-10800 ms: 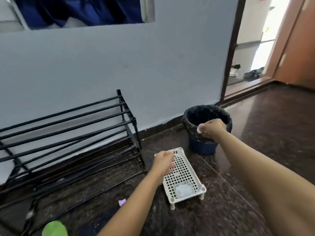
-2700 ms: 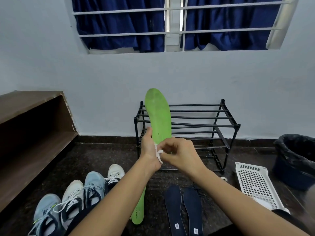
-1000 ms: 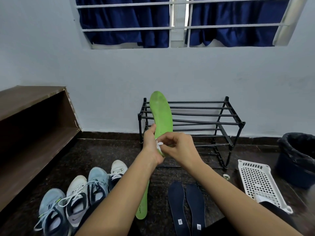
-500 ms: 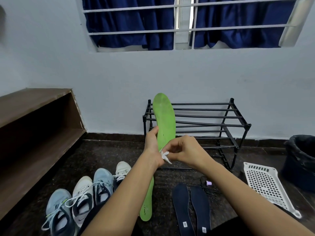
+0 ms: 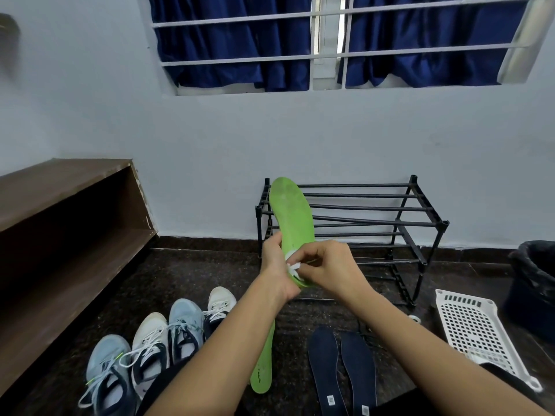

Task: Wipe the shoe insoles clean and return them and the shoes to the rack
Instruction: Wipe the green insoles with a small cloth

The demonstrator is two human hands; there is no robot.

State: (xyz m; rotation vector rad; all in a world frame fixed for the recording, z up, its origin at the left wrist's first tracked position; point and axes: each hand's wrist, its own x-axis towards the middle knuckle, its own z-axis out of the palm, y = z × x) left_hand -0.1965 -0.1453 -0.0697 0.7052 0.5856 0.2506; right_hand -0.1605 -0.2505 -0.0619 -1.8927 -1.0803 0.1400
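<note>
My left hand (image 5: 274, 265) holds a bright green insole (image 5: 292, 214) upright by its lower part, in front of the black metal shoe rack (image 5: 399, 223). My right hand (image 5: 329, 267) pinches a small white wipe (image 5: 292, 267) against the insole's lower face. A second green insole (image 5: 264, 367) lies on the floor under my left forearm. Two dark blue insoles (image 5: 342, 370) lie side by side on the floor to the right. Several light blue and white sneakers (image 5: 150, 346) stand in a row at the lower left.
A white perforated plastic tray (image 5: 477, 328) lies upside down at the right, beside a dark bin with a black liner (image 5: 534, 283). A brown wooden shelf (image 5: 60, 211) runs along the left wall. The floor is dark speckled stone.
My right hand with the wipe has slid slightly down the green insole. The insole stays upright in my left hand and the view has barely shifted.
</note>
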